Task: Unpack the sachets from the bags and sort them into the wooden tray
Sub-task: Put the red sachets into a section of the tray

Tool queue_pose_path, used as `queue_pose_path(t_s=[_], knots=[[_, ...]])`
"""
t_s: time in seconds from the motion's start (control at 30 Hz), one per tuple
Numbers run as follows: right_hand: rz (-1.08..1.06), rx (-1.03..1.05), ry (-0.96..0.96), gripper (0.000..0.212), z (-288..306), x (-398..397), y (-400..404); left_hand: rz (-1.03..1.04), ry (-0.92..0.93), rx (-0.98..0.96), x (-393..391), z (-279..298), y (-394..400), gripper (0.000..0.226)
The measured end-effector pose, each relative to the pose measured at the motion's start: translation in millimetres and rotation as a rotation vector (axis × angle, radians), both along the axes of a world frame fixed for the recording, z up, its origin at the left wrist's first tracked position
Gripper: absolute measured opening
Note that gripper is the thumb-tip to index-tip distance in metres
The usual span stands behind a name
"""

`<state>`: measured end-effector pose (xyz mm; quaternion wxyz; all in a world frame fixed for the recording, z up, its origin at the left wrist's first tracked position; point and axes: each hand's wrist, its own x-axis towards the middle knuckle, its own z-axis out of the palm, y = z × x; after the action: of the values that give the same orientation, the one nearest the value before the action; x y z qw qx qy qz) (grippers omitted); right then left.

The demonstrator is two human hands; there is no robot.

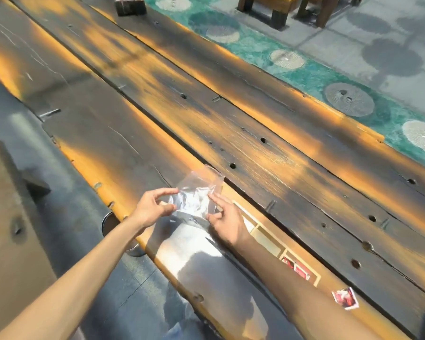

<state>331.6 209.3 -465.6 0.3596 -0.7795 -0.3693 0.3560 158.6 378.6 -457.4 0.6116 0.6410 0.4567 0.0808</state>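
Clear, crinkled plastic fills the middle of the head view: a small transparent bag (198, 192) is held up over the near edge of the long dark-and-orange scorched plank table (255, 133). The left hand (152, 207) pinches the bag's left side between thumb and fingertips, and the right hand (227, 218) grips its right edge with curled fingers, so both hands are closed on the same bag. Whether the bag still holds sachets I cannot tell; glare on the plastic hides its contents.

Just beside the right forearm and partly hidden under it lies the pale wooden tray with dividers (277, 244). One of its near compartments already holds a red-and-white printed sachet (296, 267), while the compartments closer to the right hand look bare as far as they show. Another red-and-white sachet (345, 298) lies loose on the table, near the tray but outside it.

My judgement is that the sorting is under way but far from finished: at least one sachet is placed, one still needs a compartment, and the bag in hand is probably being opened or emptied.
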Motion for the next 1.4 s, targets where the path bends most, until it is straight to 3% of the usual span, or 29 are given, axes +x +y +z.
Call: queue_pose_path(t_s=[0.2, 0.33, 0.57, 0.83, 1.03, 1.4], knots=[[0.014, -0.291, 0.244, 0.083, -55.2, -18.1, 16.3, 0.027, 0.207, -0.112, -22.3, -59.5, -0.3, 0.05], [0.046, -0.361, 0.255, 0.083, -64.6, -31.4, 24.8, 0.034, 0.323, -0.144, -32.1, -85.9, -2.8, 0.053], [0.138, -0.417, 0.198, 0.068, -66.4, -46.7, 37.2, -0.041, 0.415, -0.023, -54.9, -107.1, 3.4, 0.06], [0.218, -0.306, 0.173, 0.067, -44.5, -37.6, -8.6, -0.208, 0.575, 0.259, -64.7, -73.6, -7.1, 0.061], [0.233, -0.246, -0.01, 0.076, -24.3, -13.9, -83.1, -0.388, 0.476, 0.28, -53.8, -56.3, -36.2, 0.075], [-0.038, -0.311, -0.165, 0.082, -4.2, 23.4, -246.7, -0.756, 0.33, 0.595, 44.2, -17.5, -140.3, 0.077]])
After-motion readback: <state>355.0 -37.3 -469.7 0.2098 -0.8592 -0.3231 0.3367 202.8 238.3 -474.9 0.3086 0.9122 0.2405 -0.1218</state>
